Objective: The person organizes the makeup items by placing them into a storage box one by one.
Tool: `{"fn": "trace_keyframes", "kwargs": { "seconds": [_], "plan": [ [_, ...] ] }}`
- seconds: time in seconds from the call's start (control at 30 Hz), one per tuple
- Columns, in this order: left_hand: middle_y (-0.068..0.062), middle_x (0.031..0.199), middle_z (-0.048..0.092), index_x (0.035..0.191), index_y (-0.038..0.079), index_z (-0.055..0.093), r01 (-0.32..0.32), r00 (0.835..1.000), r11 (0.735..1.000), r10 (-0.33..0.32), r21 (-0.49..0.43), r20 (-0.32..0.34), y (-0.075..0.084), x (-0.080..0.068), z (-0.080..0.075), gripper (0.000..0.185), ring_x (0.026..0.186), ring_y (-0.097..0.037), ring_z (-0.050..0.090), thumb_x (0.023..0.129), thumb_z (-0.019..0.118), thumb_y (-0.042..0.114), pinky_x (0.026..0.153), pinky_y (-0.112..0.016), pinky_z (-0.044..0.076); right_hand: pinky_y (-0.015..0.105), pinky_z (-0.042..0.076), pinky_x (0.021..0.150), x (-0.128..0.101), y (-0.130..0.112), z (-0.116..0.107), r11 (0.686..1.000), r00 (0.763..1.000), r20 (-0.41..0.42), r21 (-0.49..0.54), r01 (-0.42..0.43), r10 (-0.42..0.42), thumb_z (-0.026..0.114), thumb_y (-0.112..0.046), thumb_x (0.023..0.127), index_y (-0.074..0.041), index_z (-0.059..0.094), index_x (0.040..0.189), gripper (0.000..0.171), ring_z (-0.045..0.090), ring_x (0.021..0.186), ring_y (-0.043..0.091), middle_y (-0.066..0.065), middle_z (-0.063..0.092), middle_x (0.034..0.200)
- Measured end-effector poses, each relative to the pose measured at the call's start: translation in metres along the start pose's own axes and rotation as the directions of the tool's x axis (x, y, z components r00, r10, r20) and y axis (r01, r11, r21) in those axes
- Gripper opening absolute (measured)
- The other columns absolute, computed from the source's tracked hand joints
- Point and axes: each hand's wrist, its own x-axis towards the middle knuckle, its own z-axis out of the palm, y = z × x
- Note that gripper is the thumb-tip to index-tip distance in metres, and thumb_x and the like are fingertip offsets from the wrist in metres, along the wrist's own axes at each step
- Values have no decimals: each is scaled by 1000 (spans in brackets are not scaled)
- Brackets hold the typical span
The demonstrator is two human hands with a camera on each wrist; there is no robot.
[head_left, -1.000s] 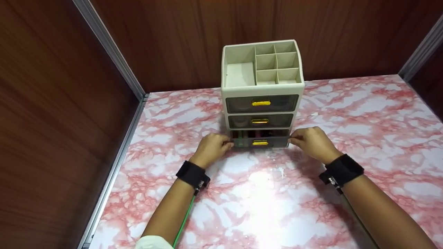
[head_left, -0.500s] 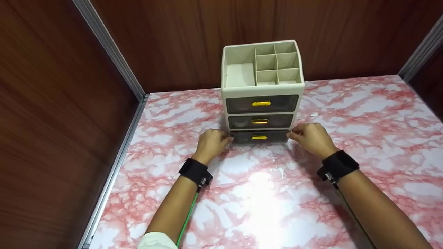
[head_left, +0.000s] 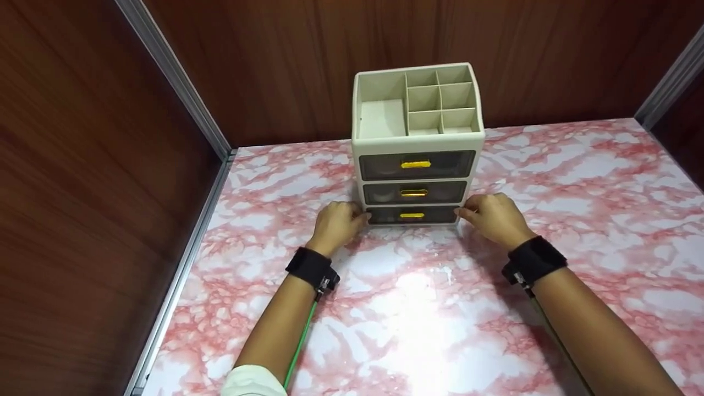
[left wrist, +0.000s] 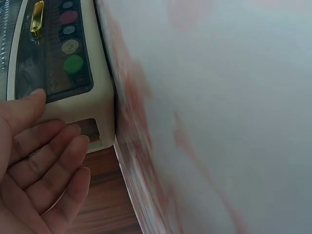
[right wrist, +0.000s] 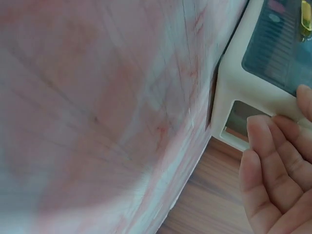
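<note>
- The bottom drawer (head_left: 412, 215) sat flush in the front of a cream organizer (head_left: 416, 144), lowest of three smoky drawers, each with a gold handle.
- The organizer stood upright toward the back of a pink marbled table (head_left: 418, 308), close to the wooden back wall (head_left: 308, 60).
- The left hand (head_left: 336, 226) rested at the drawer's left end, its fingertips against the front corner of the organizer.
- In the left wrist view the left hand (left wrist: 39, 170) lay with straight fingers (left wrist: 58, 161) held loosely side by side, the thumb touching the edge of the drawer (left wrist: 53, 53); nothing was pinched or gripped.
- Through that drawer's dark front, round caps showed in a row: a green one (left wrist: 73, 64), a pale one and a pink one.
- The right hand (head_left: 493, 218) rested at the drawer's right end, mirroring the left, fingertips against the organizer's corner.
- In the right wrist view the right hand (right wrist: 275, 170) had its fingers (right wrist: 258, 161) straight and close together, the palm bare, one fingertip by the cream frame (right wrist: 243, 92) below the drawer front.
- The two upper drawers (head_left: 415, 164) were closed too.
- The organizer's top was an open tray with one wide compartment on the left and six small compartments (head_left: 440, 99) on the right.
- Both wrists wore black bands (head_left: 309, 268), and a green cable (head_left: 300, 344) ran down the left forearm.
- Wooden panels with grey metal strips (head_left: 170, 71) enclosed the table on the left and right.
</note>
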Motion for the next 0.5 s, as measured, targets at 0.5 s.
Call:
{"fn": "trace_keyframes", "kwargs": {
  "seconds": [0.5],
  "plan": [
    [6, 73, 68, 79, 19, 75, 9, 1000, 999, -9, -43, 3, -3, -9, 1, 22, 69, -14, 64, 92, 66, 34, 61, -34, 50, 41, 48, 64, -13, 1, 12, 999, 996, -91, 40, 20, -17, 64, -28, 96, -8, 76, 88, 24, 62, 68, 22, 4, 70, 80]
  ]
}}
